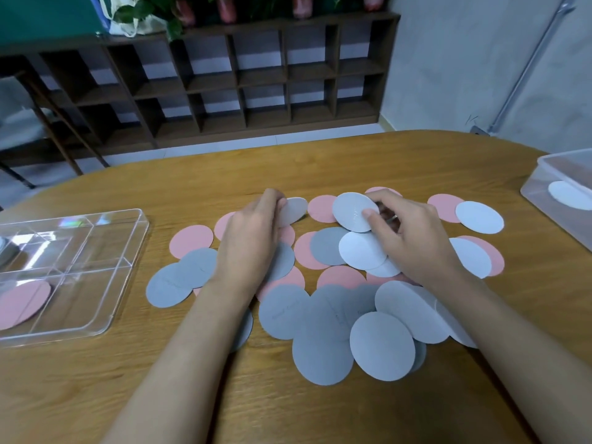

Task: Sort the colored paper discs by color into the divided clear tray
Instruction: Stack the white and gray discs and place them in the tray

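Your right hand (407, 232) had its thumb and curled fingers pinched on a white disc (354, 211), tipped up off the heap at the far side. Your left hand (253, 238) lay knuckles-up over the spread, fingertips bent onto the edge of a pale disc (293, 211), and looked to be gripping it. Under and around both hands the paper discs (323, 328) were scattered and overlapping: grey ones mostly nearest you, pink and white ones further out. Well to your left sat the divided clear tray (128, 274), and one pink disc (22, 302) was lying in its near compartment. Off at the right edge stood a clear box (557, 165) with a white circle (570, 195) inside. All of it rested on a rounded wooden table (192, 395), honey-coloured with visible grain. Beyond the table's far edge a dark cubby shelf (256, 81) ran along the wall, with a cloth bag (128, 20) and leafy plants on top. A grey wall (448, 59) closed off the right, with a thin pipe (525, 68) slanting down it, and part of a chair (32, 123) showed at far left.
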Demonstrator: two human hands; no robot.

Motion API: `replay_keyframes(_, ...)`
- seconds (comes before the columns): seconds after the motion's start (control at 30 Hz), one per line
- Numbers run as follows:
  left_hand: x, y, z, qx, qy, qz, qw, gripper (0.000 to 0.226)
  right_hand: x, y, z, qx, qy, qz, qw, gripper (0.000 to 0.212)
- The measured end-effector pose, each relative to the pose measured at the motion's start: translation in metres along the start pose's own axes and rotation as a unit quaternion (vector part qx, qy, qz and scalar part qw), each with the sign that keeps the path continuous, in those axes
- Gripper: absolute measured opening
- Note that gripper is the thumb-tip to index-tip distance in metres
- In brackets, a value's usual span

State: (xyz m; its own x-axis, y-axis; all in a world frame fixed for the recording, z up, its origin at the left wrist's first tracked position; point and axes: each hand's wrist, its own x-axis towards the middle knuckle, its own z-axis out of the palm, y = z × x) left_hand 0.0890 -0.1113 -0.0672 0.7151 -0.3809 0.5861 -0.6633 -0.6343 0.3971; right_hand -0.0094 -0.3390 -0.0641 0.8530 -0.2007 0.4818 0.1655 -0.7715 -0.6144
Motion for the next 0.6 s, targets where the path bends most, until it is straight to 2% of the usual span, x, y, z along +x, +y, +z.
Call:
replay_keyframes(0.13, -0.001, 0.016, -0.001, -0.046, 0.029, -0.024, 0.998, 0.010, 0.000, -0.001, 0.000, 0.020, -0.003, 0.019, 1.000, 0.018)
replay_keyframes(0.27, -0.001, 0.032, 0.003, -0.214, 0.000, -0.075, 0.974, 0.006, -0.001, -0.002, -0.001, 0.046, -0.023, 0.031, 0.998, 0.022)
replay_keyframes(0.33, -0.002, 0.041, 0.006, -0.262, -0.014, -0.096, 0.960, 0.007, -0.001, -0.005, -0.003, 0.069, -0.044, 0.035, 0.996, 0.028)
replay_keyframes(0.47, -0.006, 0.045, 0.014, -0.274, -0.007, -0.116, 0.955, 0.006, -0.003, -0.010, -0.007, 0.092, -0.079, 0.039, 0.992, 0.035)
replay_keyframes(0.6, -0.009, 0.049, 0.014, -0.257, 0.006, -0.117, 0.959, 0.009, -0.003, -0.012, -0.010, 0.126, -0.092, 0.057, 0.986, 0.032)
